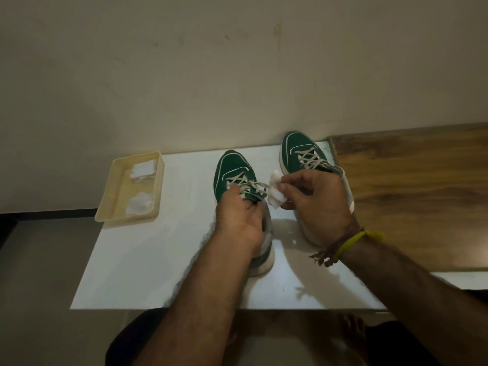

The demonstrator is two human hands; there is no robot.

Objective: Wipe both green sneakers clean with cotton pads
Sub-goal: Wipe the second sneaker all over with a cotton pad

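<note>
L hand (239, 220) fingers curled into left sneaker (235, 175), R hand (317, 199) fingers pinching cotton pad (276, 192) beside laces

Bare tabletop (148, 273) before tray (107, 204), narrow gap between left sneaker (232, 167) and right sneaker (298, 151)

I see a glossy white table (148, 265) against a plain beige wall (211, 75), with a wooden surface (412, 196) adjoining its right edge.

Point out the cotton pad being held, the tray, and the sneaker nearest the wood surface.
cotton pad (276, 192): head view, on its white middle.
tray (109, 192): head view, on its left rim.
right-side sneaker (297, 145): head view, on its green toe.
</note>
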